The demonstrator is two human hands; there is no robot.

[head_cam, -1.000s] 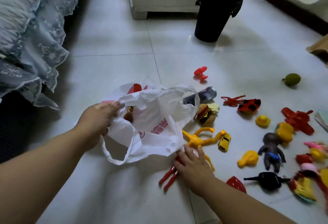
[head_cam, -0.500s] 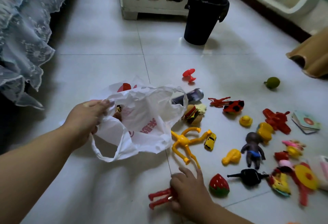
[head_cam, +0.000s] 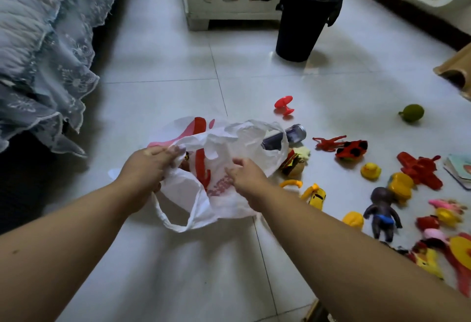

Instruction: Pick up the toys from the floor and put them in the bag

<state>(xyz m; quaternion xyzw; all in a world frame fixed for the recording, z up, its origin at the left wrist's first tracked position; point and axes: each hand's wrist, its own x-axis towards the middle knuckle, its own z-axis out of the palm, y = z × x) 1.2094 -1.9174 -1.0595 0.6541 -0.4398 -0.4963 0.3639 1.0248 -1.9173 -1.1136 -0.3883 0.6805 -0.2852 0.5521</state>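
I pinch the rim of the white bag [head_cam: 226, 204] in my left hand [head_cam: 146, 168] to keep its mouth open low over the floor [head_cam: 158, 97], my right hand [head_cam: 246, 177] curled at its front wall, that grip's contents hidden, while the dark doll [head_cam: 381, 209] and other toys lie scattered alongside.

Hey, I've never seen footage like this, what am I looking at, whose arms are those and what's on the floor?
No machine: a person wears a camera on the head, looking down at their bare hands. The left hand grips the rim of a white plastic bag. The right hand is at the bag's front; whether it holds anything is unclear. Toys lie on the tiled floor to the right, among them a yellow duck, a dark doll and a yellow car.
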